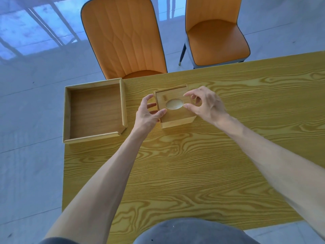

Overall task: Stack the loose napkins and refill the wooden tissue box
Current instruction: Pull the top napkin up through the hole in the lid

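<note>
Small square wooden tissue box (174, 107), oval slot in lid, near far table edge: left hand (148, 113) grips side; right hand (204, 104) loosely open over lid. Step: closing lid. Next: seat lid flush.

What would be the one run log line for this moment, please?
left hand: on tissue box left side | right hand: open over lid | tray: empty | napkins: none visible
</note>
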`<state>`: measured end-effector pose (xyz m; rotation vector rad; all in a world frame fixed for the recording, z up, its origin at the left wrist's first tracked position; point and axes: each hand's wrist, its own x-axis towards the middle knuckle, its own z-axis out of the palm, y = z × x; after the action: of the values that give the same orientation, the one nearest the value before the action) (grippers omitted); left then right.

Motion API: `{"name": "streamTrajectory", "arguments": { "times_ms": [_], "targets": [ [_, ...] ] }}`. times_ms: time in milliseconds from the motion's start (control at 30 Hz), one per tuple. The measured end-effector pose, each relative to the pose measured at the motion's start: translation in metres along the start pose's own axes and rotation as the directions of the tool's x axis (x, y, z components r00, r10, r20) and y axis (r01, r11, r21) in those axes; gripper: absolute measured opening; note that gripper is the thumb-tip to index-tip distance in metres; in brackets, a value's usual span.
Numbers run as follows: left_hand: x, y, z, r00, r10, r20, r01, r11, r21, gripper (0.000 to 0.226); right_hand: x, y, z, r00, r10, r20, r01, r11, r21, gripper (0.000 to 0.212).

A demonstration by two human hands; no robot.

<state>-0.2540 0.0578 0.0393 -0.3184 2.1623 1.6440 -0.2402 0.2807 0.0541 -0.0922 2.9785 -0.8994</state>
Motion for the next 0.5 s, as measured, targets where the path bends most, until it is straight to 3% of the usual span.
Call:
{"name": "streamTrajectory", "arguments": {
  "times_ms": [133,300,500],
  "targets": [
    [-0.002,0.000,0.002,1.000,-0.009,-0.015,0.009,1.000,-0.004,0.076,0.015,-0.025,0.002,0.971,-0.205,0.121,0.226,0.952,-0.206,0.021],
    [-0.005,0.001,0.004,0.999,-0.025,-0.036,0.024,1.000,-0.017,0.076,0.032,-0.051,0.002,0.951,-0.144,0.272,0.215,0.944,-0.251,0.022],
    [-0.006,-0.001,0.006,0.998,-0.038,-0.057,0.037,0.999,-0.020,0.076,0.043,-0.051,0.014,0.910,-0.187,0.369,0.332,0.863,-0.381,0.026]
  ]
}}
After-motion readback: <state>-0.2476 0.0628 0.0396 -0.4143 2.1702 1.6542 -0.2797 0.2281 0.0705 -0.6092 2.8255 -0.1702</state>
